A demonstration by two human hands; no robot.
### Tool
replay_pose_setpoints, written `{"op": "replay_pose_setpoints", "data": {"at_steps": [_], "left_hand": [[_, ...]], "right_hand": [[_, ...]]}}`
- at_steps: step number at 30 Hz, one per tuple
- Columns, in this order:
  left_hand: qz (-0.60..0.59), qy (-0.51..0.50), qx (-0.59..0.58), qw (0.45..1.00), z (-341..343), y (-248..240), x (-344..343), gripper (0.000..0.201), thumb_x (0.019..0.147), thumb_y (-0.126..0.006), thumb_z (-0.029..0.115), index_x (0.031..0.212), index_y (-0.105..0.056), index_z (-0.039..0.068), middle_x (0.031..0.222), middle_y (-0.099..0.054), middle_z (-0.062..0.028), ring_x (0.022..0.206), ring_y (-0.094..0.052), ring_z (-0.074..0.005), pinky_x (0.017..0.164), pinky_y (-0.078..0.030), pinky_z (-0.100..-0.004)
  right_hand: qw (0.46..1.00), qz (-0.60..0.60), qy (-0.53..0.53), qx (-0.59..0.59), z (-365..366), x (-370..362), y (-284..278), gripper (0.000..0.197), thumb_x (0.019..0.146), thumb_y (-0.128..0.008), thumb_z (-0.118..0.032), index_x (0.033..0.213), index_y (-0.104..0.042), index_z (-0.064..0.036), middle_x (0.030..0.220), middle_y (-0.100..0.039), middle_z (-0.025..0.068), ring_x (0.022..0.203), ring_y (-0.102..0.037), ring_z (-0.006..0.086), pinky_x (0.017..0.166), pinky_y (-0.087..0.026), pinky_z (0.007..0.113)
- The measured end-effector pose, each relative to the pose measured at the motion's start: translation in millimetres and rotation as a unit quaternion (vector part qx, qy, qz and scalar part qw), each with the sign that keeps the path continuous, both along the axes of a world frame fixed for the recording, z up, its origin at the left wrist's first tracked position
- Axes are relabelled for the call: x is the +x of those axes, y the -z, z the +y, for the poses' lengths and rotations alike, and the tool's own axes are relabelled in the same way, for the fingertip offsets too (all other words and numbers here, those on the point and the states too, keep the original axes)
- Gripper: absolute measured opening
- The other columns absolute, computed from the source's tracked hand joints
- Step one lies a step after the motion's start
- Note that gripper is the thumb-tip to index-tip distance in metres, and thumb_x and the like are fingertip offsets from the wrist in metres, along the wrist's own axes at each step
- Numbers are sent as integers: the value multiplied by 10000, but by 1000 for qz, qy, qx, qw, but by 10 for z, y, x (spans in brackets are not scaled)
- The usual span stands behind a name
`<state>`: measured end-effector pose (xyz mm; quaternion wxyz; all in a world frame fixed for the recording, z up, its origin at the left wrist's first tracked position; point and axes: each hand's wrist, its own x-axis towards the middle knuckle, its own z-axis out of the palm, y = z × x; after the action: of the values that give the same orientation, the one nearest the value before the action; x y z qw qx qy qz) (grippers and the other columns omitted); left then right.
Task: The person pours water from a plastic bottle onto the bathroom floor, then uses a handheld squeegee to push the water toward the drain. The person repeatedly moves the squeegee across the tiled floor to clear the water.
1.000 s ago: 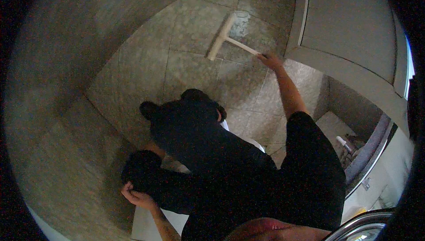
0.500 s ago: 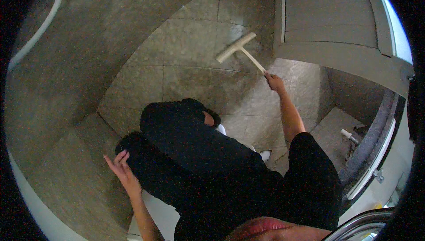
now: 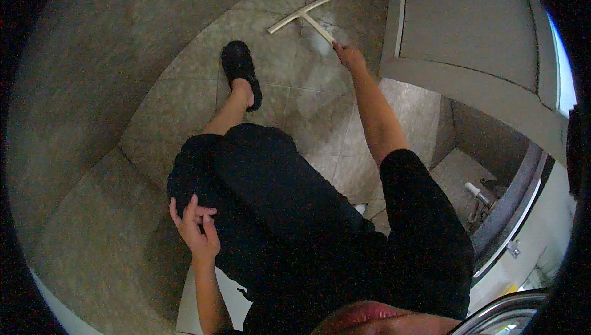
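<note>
A pale, T-shaped squeegee reaches out over the tiled floor, its wide head toward the far wall. My right hand is wrapped round the end of its handle, with the arm stretched forward. Whether the blade touches the tiles, I cannot tell. My left hand is beside my thigh in dark shorts, its fingers apart and slightly curled, holding nothing. A black clog on my foot stands on the floor to the left of the squeegee.
The tiled floor has darker, wet-looking patches. A curved wall rises on the left. At the right are a grey door and a counter edge with a pipe fitting beneath it. Something white is under me.
My right hand has carried the squeegee farther away and to the left. One foot has stepped forward into view. My left hand has shifted slightly right, against the thigh.
</note>
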<state>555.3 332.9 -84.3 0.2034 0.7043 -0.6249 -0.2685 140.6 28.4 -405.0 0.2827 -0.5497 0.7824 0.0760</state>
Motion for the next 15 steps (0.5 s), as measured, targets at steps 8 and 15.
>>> {"op": "replay_pose_setpoints", "data": {"at_steps": [8,15], "left_hand": [[36,14,12,999,45,-120,-3,197,825,-476,74,990,-582,88,718,-648,-18,612,-569,-157,1079,-142,-543],[14,14,29,999,-123,-264,-80,200,834,-479,76,1005,-583,87,753,-660,-21,665,-599,-173,1063,-195,-513]], "right_hand": [[989,-27,121,84,2281,-955,-173,683,880,-288,-640,1069,-627,-78,1001,-620,234,1013,-566,399,852,-427,463],[959,91,177,203,3647,-1172,-873,606,872,-308,-643,1037,-649,-170,995,-639,173,990,-581,367,837,-451,451]]}}
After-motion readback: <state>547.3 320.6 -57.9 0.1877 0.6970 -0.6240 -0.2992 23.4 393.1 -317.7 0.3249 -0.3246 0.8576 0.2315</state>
